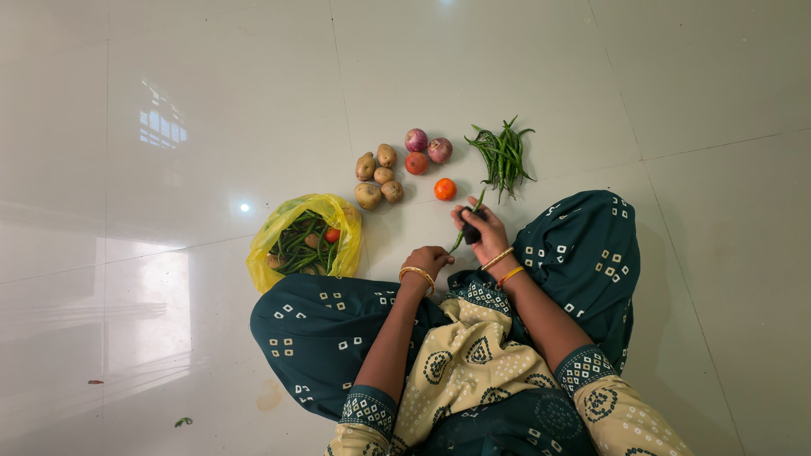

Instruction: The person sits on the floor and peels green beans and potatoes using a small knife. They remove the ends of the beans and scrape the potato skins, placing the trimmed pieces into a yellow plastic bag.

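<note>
Fingers of both hands, left hand (428,258) and right hand (481,230), closed on one green bean (464,230); yellow bag (279,228) alongside.

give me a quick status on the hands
Left hand pinching green bean. Right hand holding its other end plus a dark tool. Nothing in the way.

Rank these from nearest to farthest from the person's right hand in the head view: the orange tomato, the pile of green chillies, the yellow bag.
1. Orange tomato, on the floor just beyond the right hand.
2. Pile of green chillies, farther out, ahead of that hand.
3. Yellow bag, across on the person's left side, past the left hand.
</note>
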